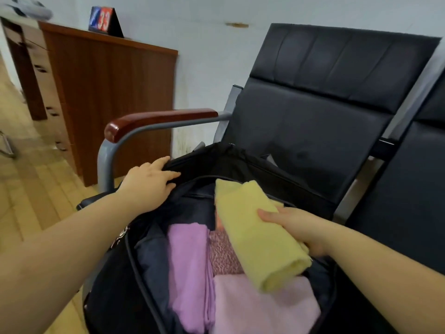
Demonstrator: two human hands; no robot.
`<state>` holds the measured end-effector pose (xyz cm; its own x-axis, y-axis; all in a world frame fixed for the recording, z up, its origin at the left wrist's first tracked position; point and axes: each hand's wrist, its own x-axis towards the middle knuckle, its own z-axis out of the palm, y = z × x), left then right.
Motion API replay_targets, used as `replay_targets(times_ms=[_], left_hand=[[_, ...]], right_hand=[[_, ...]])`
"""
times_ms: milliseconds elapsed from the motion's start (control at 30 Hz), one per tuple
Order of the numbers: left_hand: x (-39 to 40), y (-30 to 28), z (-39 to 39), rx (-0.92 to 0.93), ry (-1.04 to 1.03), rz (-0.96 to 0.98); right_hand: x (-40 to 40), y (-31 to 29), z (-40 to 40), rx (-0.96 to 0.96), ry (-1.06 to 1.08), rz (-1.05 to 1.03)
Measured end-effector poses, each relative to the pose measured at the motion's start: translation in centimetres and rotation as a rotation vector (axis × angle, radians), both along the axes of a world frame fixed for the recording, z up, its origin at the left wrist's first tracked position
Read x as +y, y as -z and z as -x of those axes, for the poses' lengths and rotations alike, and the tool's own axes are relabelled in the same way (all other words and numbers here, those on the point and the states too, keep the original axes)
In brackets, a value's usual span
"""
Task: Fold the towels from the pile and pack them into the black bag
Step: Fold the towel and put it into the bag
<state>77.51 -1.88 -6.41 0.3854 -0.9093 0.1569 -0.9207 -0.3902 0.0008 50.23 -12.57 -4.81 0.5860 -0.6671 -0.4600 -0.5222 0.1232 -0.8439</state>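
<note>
Right hand: grips a folded yellow towel from its right side, thumb lying on top, and holds it tilted over the open mouth of the black bag.
Left hand: fingers curled over the far left rim of the bag's opening, gripping the fabric edge.
Black bag: stands open on the seat of a black chair, in front of its backrest.
Contents of bag, visible: a folded purple towel at left of centre; a pale pink towel at the near right, just beside it; a patterned pink towel between them, partly under the yellow one; dark blue fabric at far left.
Chair armrest: reddish wood on grey metal, left of the bag.
Wooden cabinet: against the wall, a number card on top.
</note>
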Motion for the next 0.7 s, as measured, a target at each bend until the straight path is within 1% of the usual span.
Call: replay_targets(times_ms=[133, 233, 267, 367, 400, 467, 533, 633, 700], left_hand=[[-1.3, -1.1, -1.9, 0.177, 0.018, 0.045], [-1.4, -2.5, -3.1, 0.350, -0.010, 0.147], [-1.2, -3.1, -3.5, 0.442, -0.024, 0.207], [-0.9, -4.1, -4.3, 0.819, -0.039, 0.398], [-0.8, -4.2, -4.5, 0.890, -0.025, 0.440], [-1.0, -4.0, -4.7, 0.945, -0.011, 0.478], [-1.1, -3.4, -4.6, 0.939, -0.017, 0.470], [-1.3, -2.7, -4.3, 0.889, -0.036, 0.438], [-1.3, -2.5, -4.0, 0.871, -0.050, 0.443]], right_hand=[[-0.9, 0.3, -3.5, -0.058, 0.086, -0.138], [-1.3, 1.2, -6.6, -0.110, 0.098, -0.174], [-1.4, 1.4, -7.8, -0.106, 0.092, -0.186], [-1.9, 2.4, -11.3, -0.015, 0.038, -0.218], [-2.1, 2.9, -12.5, 0.001, 0.034, -0.198], [-2.6, 4.1, -14.5, -0.039, 0.079, -0.114], [-3.5, 6.0, -15.7, -0.068, 0.137, 0.039], [-2.7, 6.9, -16.1, 0.025, 0.117, 0.336], [-1.8, 7.0, -16.0, 0.107, 0.090, 0.436]])
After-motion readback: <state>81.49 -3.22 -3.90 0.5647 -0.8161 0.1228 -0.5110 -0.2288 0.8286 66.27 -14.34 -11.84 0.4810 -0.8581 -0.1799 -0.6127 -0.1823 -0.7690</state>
